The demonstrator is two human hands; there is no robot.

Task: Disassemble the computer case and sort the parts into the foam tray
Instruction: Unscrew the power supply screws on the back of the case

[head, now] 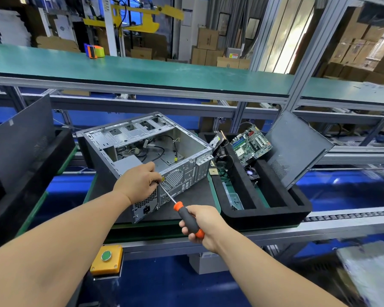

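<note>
The right hand (201, 224) is wrapping its grip around the orange-and-grey screwdriver (187, 216), whose thin steel shaft is pointing toward 11 o'clock. The left hand (140, 181) is pinching the shaft tip against the open metal computer case (146, 151) lying mid-surface. At 2 o'clock, the black foam tray (273, 212) is holding a green motherboard (251, 145).
</note>
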